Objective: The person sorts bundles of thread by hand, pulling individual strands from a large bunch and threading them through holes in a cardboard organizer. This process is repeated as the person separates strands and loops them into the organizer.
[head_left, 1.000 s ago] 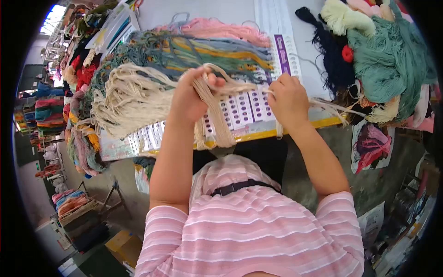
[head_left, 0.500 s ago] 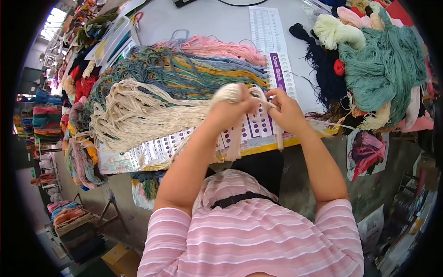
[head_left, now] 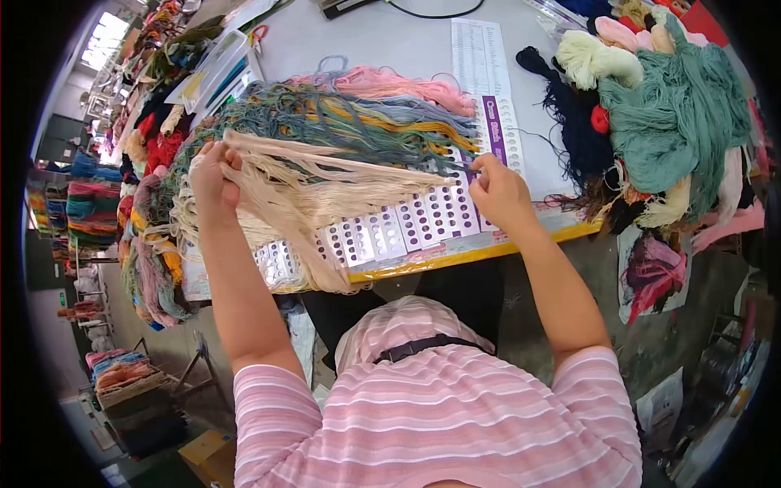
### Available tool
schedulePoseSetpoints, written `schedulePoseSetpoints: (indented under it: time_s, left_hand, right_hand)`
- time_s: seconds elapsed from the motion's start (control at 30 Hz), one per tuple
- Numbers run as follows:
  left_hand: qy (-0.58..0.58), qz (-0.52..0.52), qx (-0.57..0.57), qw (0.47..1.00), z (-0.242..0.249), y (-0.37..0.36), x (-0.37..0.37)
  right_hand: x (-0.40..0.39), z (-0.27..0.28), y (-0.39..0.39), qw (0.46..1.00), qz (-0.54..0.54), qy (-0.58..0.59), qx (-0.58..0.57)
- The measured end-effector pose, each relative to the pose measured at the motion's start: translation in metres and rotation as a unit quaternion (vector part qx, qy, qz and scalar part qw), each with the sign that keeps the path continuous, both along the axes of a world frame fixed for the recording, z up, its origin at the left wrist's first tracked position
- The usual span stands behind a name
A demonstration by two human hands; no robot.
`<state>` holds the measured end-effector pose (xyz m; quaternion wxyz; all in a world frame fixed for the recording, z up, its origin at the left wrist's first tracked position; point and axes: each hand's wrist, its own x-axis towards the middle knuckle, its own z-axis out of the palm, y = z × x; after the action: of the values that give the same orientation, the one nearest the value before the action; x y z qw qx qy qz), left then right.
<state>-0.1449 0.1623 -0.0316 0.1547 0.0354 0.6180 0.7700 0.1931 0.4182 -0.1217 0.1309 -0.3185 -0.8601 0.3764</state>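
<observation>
My left hand [head_left: 217, 180] is closed on a bundle of pale cream-pink thread [head_left: 285, 191] at the left of the table, and the strands fan out to the right and down to the front edge. My right hand [head_left: 496, 191] is closed at the right end of the threads, beside a purple and white punched card [head_left: 492, 130]; what its fingertips pinch is too small to make out. Cream thread [head_left: 350, 202] lies over more punched cards [head_left: 415, 224]. Behind it stretch blue-green and yellow threads [head_left: 325, 122] and pink threads [head_left: 399, 85].
Teal skeins [head_left: 675, 114], a white skein [head_left: 598, 61] and dark navy thread [head_left: 569, 122] are heaped at the right. A printed sheet [head_left: 480, 57] lies at the back. A clear tray [head_left: 215, 73] sits back left. The yellow-taped table edge [head_left: 431, 264] runs in front.
My left hand has moved far left from beside my right hand, drawing the pale thread out across the cream thread. My right hand has shifted only slightly.
</observation>
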Motion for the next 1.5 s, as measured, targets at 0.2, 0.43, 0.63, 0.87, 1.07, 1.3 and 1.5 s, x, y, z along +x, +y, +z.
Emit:
schedulePoseSetpoints:
  time_s: [0.2, 0.43, 0.63, 0.87, 1.07, 1.3, 1.5]
  left_hand:
    - [-0.209, -0.166, 0.010, 0.964, -0.027, -0.032, 0.058]
    - [-0.178, -0.332, 0.086, 0.922, 0.039, 0.014, 0.219]
    - [-0.193, -0.440, 0.157, 0.863, 0.048, 0.007, 0.231]
    - [-0.212, -0.481, 0.153, 0.837, 0.032, -0.002, 0.220]
    - [-0.210, -0.448, 0.145, 0.857, 0.014, -0.015, 0.206]
    - [-0.142, -0.364, 0.086, 0.916, 0.013, -0.033, 0.204]
    - [-0.145, -0.378, 0.098, 0.909, 0.004, -0.030, 0.197]
  right_hand:
    - [0.002, 0.005, -0.023, 0.995, -0.033, 0.089, -0.006]
    - [-0.009, 0.077, -0.114, 0.933, 0.107, 0.299, -0.169]
    - [0.001, 0.095, -0.128, 0.860, 0.160, 0.279, -0.397]
    - [0.001, 0.092, -0.138, 0.806, 0.163, 0.254, -0.509]
    - [-0.003, 0.091, -0.138, 0.836, 0.135, 0.190, -0.496]
    - [-0.008, 0.090, -0.144, 0.834, 0.137, 0.184, -0.501]
    - [-0.012, 0.087, -0.145, 0.827, 0.167, 0.193, -0.501]
